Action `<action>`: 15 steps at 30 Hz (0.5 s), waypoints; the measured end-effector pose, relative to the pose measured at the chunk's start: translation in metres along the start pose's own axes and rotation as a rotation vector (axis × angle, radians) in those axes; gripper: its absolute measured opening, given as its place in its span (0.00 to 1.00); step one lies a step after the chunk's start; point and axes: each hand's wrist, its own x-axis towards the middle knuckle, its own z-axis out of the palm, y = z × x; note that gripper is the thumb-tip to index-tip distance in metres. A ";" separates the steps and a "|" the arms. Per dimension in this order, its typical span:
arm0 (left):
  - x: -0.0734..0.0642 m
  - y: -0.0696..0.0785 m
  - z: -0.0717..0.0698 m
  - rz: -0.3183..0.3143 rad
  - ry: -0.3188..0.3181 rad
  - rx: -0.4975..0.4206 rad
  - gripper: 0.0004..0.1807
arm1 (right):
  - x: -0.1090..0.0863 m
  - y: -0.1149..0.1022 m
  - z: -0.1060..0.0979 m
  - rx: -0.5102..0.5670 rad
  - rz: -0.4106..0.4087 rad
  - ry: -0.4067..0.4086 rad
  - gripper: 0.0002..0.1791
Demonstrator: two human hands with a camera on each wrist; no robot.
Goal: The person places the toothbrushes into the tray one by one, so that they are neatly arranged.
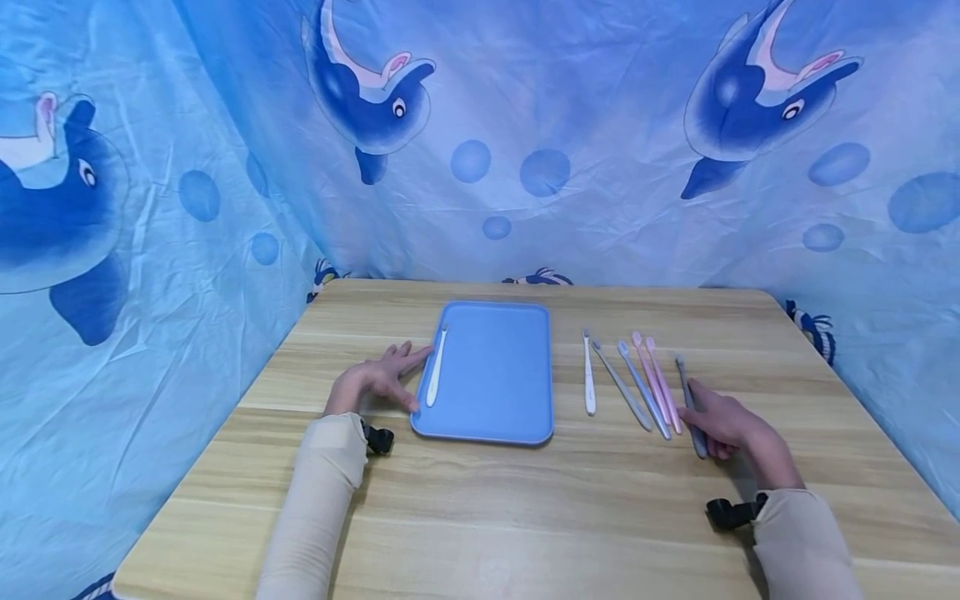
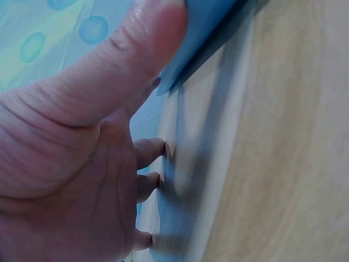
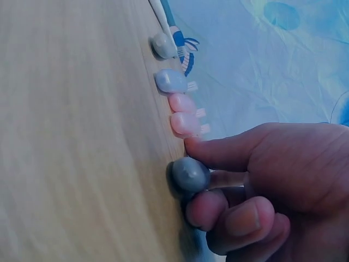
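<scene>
At the left side of the blue tray (image 1: pixel 495 367), my left hand (image 1: pixel 377 379) rests with fingers spread, thumb and index fingertip at the rim. A white toothbrush (image 1: pixel 435 371) lies inside the tray along its left edge. My right hand (image 1: pixel 727 421) pinches a dark grey toothbrush (image 1: pixel 685 385) between thumb and fingers. The rounded handle end of this brush shows between the fingers in the right wrist view. Just left of that hand lie two pink toothbrushes (image 1: pixel 654 382) and a light blue toothbrush (image 1: pixel 647 393).
Farther left in the row are a grey toothbrush (image 1: pixel 622 387) and another white toothbrush (image 1: pixel 589 383). They lie on the wood-grain table (image 1: pixel 525 517), right of the tray. A blue dolphin-print curtain (image 1: pixel 600 233) hangs behind the table and along its sides.
</scene>
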 end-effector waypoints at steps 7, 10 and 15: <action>-0.001 0.000 0.000 0.013 0.000 -0.014 0.70 | 0.001 -0.003 -0.001 -0.026 -0.008 -0.010 0.40; -0.001 -0.001 0.000 0.009 -0.001 -0.012 0.70 | 0.001 -0.003 -0.001 -0.027 -0.009 -0.007 0.39; -0.002 0.000 0.000 -0.005 0.000 -0.013 0.69 | 0.003 -0.002 -0.001 -0.021 -0.011 -0.008 0.39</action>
